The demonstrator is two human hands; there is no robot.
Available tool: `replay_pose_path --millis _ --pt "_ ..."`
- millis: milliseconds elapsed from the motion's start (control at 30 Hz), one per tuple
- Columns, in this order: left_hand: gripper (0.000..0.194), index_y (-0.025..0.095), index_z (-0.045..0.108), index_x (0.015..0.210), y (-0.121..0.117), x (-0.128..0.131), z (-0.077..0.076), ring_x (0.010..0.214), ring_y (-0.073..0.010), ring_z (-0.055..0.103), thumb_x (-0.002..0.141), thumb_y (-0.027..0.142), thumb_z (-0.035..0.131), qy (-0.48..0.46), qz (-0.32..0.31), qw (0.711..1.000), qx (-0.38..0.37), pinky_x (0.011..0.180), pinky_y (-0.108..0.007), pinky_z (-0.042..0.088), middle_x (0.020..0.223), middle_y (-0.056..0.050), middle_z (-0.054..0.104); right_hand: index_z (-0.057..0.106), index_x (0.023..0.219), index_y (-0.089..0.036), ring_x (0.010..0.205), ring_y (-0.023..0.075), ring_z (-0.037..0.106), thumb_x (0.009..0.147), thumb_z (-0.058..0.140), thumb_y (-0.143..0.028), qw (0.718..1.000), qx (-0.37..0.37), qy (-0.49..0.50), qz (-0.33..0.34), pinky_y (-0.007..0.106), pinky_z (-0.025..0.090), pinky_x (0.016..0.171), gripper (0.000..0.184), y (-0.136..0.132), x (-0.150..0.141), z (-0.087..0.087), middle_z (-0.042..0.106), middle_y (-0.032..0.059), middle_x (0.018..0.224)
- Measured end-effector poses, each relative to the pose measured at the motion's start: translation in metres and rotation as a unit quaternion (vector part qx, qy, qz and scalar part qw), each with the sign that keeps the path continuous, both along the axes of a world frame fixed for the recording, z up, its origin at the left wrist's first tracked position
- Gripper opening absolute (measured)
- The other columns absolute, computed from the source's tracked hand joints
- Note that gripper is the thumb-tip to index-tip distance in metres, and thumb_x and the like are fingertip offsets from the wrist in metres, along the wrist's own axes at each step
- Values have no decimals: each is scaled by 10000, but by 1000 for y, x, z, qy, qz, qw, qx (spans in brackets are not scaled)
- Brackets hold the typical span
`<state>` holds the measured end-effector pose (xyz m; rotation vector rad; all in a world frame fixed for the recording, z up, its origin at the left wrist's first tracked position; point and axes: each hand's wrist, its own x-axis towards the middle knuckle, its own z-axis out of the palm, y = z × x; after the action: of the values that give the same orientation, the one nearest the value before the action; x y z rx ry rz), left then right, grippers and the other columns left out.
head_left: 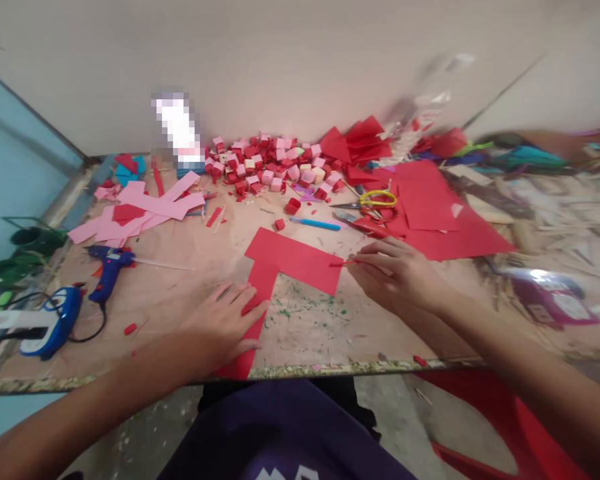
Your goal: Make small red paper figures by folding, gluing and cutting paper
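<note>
My left hand [230,317] lies with fingers spread on a red paper strip [260,290] near the table's front edge. A second red paper strip [300,257] meets its upper end at an angle, reaching to the right. My right hand [400,270] hovers by that strip's right end, its fingers pinched on a thin red piece [343,263], whose kind is too blurred to tell. Beyond the strips lie a blue pen-like tool [315,224], yellow-handled scissors [375,200] and a red-handled cutting tool [367,225].
Many small pink and red paper cubes [265,167] are heaped by the wall. Pink paper strips [155,207], a blue glue gun [110,267] and a blue-white device [57,323] are left. Red sheets [440,213], a clear bottle [420,120] and wood sticks [550,220] are right.
</note>
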<state>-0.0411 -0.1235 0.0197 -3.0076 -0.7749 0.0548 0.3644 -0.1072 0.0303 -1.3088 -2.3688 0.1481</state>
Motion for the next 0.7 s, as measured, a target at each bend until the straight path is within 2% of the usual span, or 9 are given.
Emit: replay_pose_path --millis 100,200,267,333,400,467,533,600,700 --pt "612 160 629 1480 -5 -9 1 1309 -380 662 998 534 678 1 22 1000 -6 1082 -510 509 1480 -226 655 813 1099 -223 1054 307 743 1060 525 -363 999 -26 -20 -33 502 603 944 322 -2 10 1 805 125 1119" --pt "618 158 563 1545 2 -22 4 1385 -379 605 1047 523 586 -7 59 997 -42 1142 -520 474 1556 -211 596 776 1211 -188 1188 313 704 1046 539 -393 983 -23 -34 -176 478 566 1043 354 7 20 -1 781 150 1247" --pt "664 155 512 1584 15 -29 9 1447 -371 552 1057 558 549 -8 87 994 -72 1181 -514 449 1619 -204 535 756 1251 -135 1238 381 668 998 593 -378 970 -24 -47 -235 545 535 1066 387 18 26 -4 746 220 1296" --pt "719 182 492 1599 31 -34 12 1525 -353 476 1036 625 553 -11 108 988 -107 1228 -489 413 1693 -171 454 753 1245 -122 1167 430 682 952 631 -380 961 -38 -50 -270 589 555 984 409 29 30 -8 742 257 1261" --pt "824 186 437 1636 44 -36 13 1603 -337 369 1003 699 561 -1 93 986 -135 1292 -481 334 1746 -147 369 744 1257 -165 1071 418 710 943 633 -408 949 -63 -48 -304 572 578 907 413 35 30 -10 764 225 1184" --pt "912 176 377 1667 51 -35 9 1649 -333 275 982 754 544 22 75 985 -152 1340 -523 229 1775 -134 300 723 1298 -211 1018 406 723 956 615 -451 943 -72 -38 -321 566 588 876 432 35 27 -8 773 192 1141" --pt "977 156 327 1686 53 -34 4 1669 -333 215 971 795 512 40 72 984 -160 1354 -567 151 1789 -133 247 704 1318 -255 1017 408 727 975 581 -494 944 -50 -17 -324 582 588 891 436 27 23 -2 764 177 1185" --pt "1035 139 289 1697 52 -33 -1 1680 -330 177 955 834 482 44 83 983 -160 1357 -578 112 1797 -135 209 700 1314 -301 1004 406 729 983 561 -522 944 -15 15 -330 594 589 903 422 16 19 5 756 155 1203" --pt "1095 133 278 1700 51 -34 -4 1686 -327 147 923 881 464 36 108 980 -161 1361 -564 77 1801 -138 186 712 1324 -303 968 389 723 1005 532 -506 937 -27 88 -338 581 593 852 419 -4 4 18 745 144 1169"
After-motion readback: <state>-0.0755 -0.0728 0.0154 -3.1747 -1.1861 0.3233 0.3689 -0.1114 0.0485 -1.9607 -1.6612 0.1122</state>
